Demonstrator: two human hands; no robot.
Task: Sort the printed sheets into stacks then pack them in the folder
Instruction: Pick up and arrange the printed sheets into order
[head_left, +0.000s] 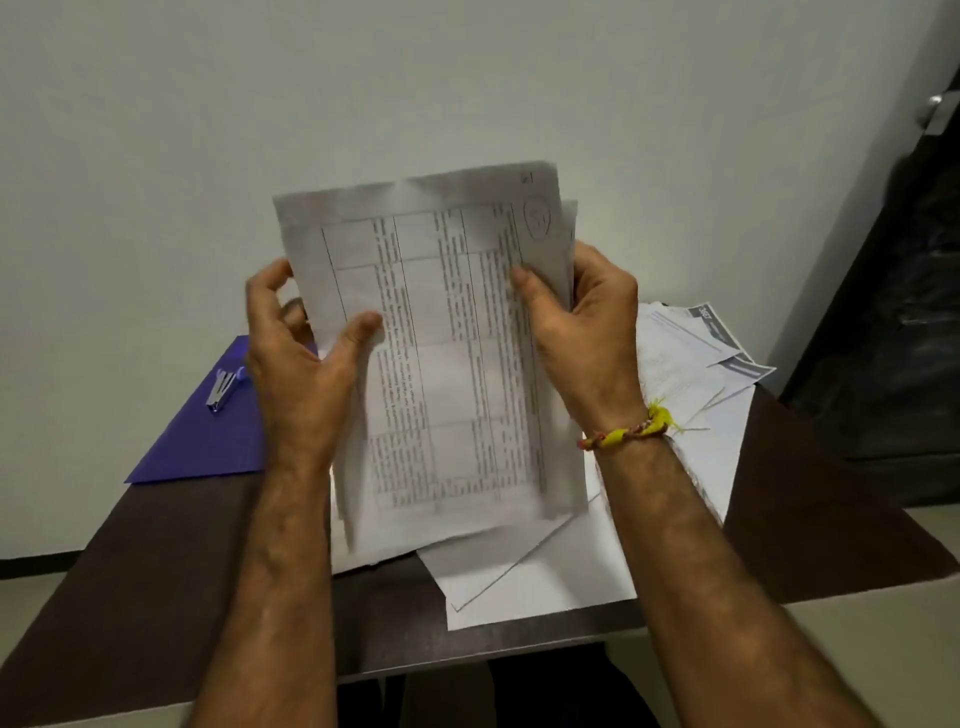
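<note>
Two hands hold a bundle of printed sheets (447, 332) upright above the dark table (156, 561), so by the look of it the sorting is only partly under way. No tidy stacks show: loose sheets (691, 395) lie fanned and overlapping on the table's right side, and more sheets (524, 582) lie askew near the front edge under the raised bundle. The purple folder (208, 441) lies flat and closed on the left of the table with a stapler (224, 388) resting on it, and no paper can be seen in it, so the packing seems still to come. The top sheet of the bundle carries a ruled table of text, too blurred to read. The left hand (296, 364) has its thumb (363, 327) pressed on the front of the bundle near the left edge, with its fingers curled behind the paper, pinching it. The right hand (587, 332) grips the right edge, thumb on the printed face and fingers wrapped behind, where a second sheet edge peeks out. A yellow thread bracelet (628, 431) circles the right wrist. The bundle's lower edge is motion-blurred and hangs just over the sheets on the table; whether it touches them cannot be told.
</note>
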